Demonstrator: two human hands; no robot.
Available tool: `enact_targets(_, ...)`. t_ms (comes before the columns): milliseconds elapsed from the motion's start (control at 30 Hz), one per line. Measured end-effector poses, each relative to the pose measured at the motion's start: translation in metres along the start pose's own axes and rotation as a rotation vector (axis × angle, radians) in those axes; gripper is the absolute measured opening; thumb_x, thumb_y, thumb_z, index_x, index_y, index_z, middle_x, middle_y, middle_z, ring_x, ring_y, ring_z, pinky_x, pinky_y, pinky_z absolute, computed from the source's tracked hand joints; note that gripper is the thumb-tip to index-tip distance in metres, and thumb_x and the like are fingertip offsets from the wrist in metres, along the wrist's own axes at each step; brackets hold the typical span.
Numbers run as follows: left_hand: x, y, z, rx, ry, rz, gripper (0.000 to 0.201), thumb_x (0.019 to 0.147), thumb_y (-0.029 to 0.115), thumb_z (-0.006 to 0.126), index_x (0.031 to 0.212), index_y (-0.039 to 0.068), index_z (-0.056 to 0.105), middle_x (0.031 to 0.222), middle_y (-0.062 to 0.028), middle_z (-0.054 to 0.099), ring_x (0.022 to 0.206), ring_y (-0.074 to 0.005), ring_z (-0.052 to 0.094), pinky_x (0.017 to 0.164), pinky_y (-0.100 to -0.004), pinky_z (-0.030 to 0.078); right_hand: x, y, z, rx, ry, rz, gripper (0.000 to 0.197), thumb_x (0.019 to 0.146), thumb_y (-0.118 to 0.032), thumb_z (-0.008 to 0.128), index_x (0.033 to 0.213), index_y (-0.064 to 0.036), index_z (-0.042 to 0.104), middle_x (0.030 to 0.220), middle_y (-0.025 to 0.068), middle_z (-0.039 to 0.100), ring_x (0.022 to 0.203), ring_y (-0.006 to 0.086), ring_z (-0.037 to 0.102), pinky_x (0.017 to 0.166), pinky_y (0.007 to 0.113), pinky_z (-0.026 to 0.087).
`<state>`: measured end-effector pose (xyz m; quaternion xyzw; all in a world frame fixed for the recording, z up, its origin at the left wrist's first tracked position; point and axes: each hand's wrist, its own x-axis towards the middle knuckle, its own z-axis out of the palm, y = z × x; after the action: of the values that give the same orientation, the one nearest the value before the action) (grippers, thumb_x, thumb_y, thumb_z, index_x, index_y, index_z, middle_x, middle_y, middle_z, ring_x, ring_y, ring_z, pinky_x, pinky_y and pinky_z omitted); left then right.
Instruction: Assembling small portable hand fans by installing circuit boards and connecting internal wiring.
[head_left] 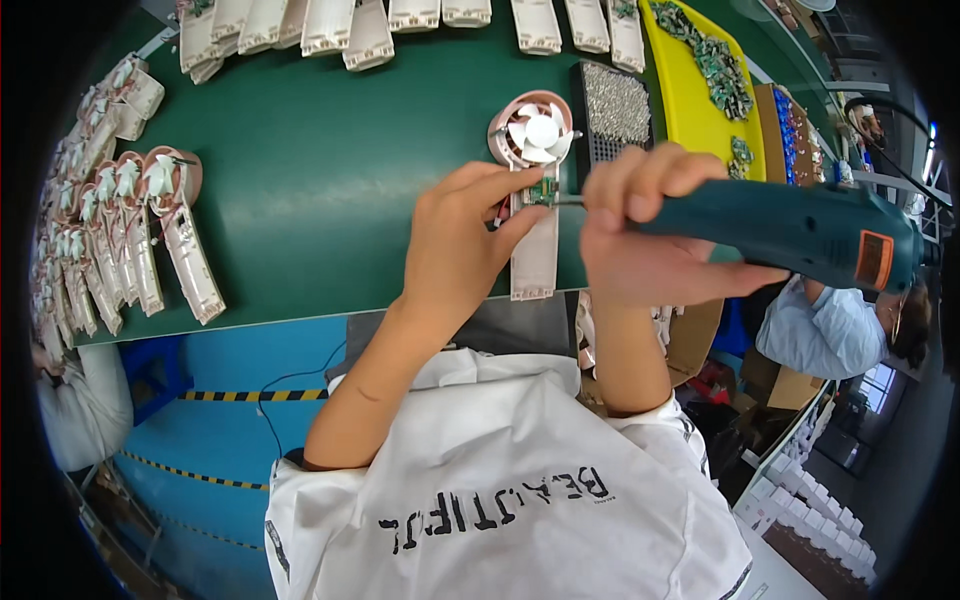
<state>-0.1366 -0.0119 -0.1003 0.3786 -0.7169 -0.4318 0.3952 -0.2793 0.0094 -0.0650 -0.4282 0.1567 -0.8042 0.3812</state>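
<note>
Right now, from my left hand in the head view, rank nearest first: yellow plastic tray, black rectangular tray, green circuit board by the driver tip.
1. Circuit board: at your left hand.
2. Black tray: ahead and right.
3. Yellow tray: farther right.

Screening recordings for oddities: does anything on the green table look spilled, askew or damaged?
Nothing stands out. The fan unit at the left hand looks intact where visible; silver pieces sit in the black tray, green boards in the yellow tray.
</note>
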Motion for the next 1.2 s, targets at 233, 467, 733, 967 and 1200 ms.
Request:
enact_targets(233,-0.005,0.012,-0.02,-0.231,-0.03,-0.167,0.036,0.077,0.002,0.078,0.111,0.005,0.071,0.097,-0.0078,0.065,0.082,-0.0119,0.062,0.069,-0.024,0.054,-0.039,-0.044,0.008,-0.807,0.467,0.717,0.031,0.097,-0.027,0.056,0.107,0.003,0.058,0.091,0.0143,0.07,0.04,0.0061,0.04,0.036,0.02,0.027)
enact_targets(467,-0.008,0.023,-0.02,-0.192,-0.01,-0.084,0.036,0.076,0.0,0.078,0.11,0.004,0.071,0.098,-0.0078,0.065,0.079,-0.0114,0.063,0.067,-0.0228,0.053,-0.049,-0.036,0.012,-0.421,0.495,0.926,0.042,0.088,-0.01,0.069,0.123,0.0074,0.054,0.087,0.0074,0.068,0.043,0.0022,0.043,0.035,0.019,0.029)
enact_targets(733,0.001,0.026,-0.024,-0.326,-0.041,-0.079,0.034,0.08,0.004,0.075,0.113,0.005,0.07,0.1,-0.0101,0.064,0.082,-0.0143,0.061,0.071,-0.0254,0.055,-0.053,-0.031,0.009,-0.422,0.526,0.878,0.036,0.089,-0.013,0.068,0.119,0.0012,0.054,0.073,0.0029,0.061,0.042,0.0023,0.043,0.035,0.018,0.028)
enact_targets(967,0.002,0.028,-0.022,-0.296,-0.047,-0.1,0.033,0.08,0.008,0.077,0.111,0.004,0.07,0.096,-0.0094,0.066,0.079,-0.0154,0.064,0.07,-0.0259,0.056,-0.048,-0.033,0.005,-0.342,0.513,0.876,0.039,0.09,-0.014,0.066,0.121,0.0051,0.05,0.072,0.0031,0.057,0.041,0.0034,0.041,0.034,0.02,0.028)
enact_targets(1200,0.007,0.025,-0.024,-0.241,-0.05,-0.097,0.032,0.08,0.01,0.077,0.111,0.007,0.071,0.095,-0.008,0.066,0.075,-0.015,0.064,0.067,-0.0255,0.053,-0.044,-0.03,0.0,-0.336,0.462,0.869,0.037,0.09,-0.014,0.066,0.12,0.0021,0.052,0.068,0.0003,0.055,0.04,0.0022,0.039,0.033,0.019,0.026)
